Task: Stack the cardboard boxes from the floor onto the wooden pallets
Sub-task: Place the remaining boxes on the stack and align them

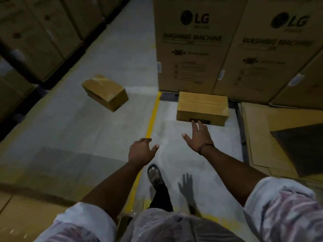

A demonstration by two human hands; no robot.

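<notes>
A small taped cardboard box [202, 107] lies on the grey floor against the foot of the tall washing machine cartons. My right hand [198, 137] is stretched out with spread fingers, its fingertips level with the box's near face; I cannot tell if they touch. My left hand [141, 151] hangs over the yellow floor line, fingers loosely bent, holding nothing. A second small cardboard box [105, 92] lies askew on the floor to the left. No wooden pallet is plainly in view.
Tall LG washing machine cartons [190, 46] wall off the back right. More large cartons [35, 35] line the left side. Flattened cardboard [272, 137] lies at the right. A yellow line [153, 114] runs down the aisle. My sandalled foot [154, 175] steps forward.
</notes>
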